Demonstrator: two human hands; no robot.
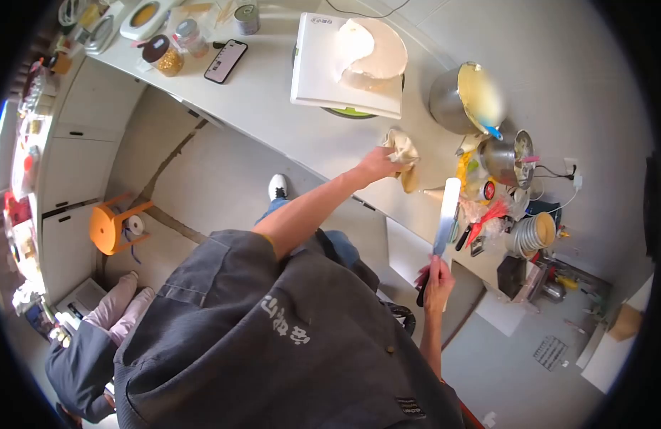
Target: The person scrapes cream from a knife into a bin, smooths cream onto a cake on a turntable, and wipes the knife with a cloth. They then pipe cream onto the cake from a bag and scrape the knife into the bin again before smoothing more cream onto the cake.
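Note:
My left hand [378, 163] is closed on a crumpled beige cloth [402, 146] at the counter's front side. In my right hand [437, 283] is an offset-free palette knife [448, 211] with a long, straight metal blade and dark handle, its blade pointing toward the counter's back. Beyond my left hand, a cream-covered cake [384, 53] sits on a white square board [320, 79]. Something round with a green surface shows beneath the board. A metal pot [452, 100] of pale cream, with a blue utensil at its rim, stands right of the cake.
A smaller metal pot [498, 161], a stack of round tins [528, 234] and red-and-clear plastic bags [488, 218] crowd the right side. Toward the left lie a phone [225, 61], jars [162, 56] and a can [247, 18]. An orange stool [110, 230] and a seated person [87, 357] are lower left.

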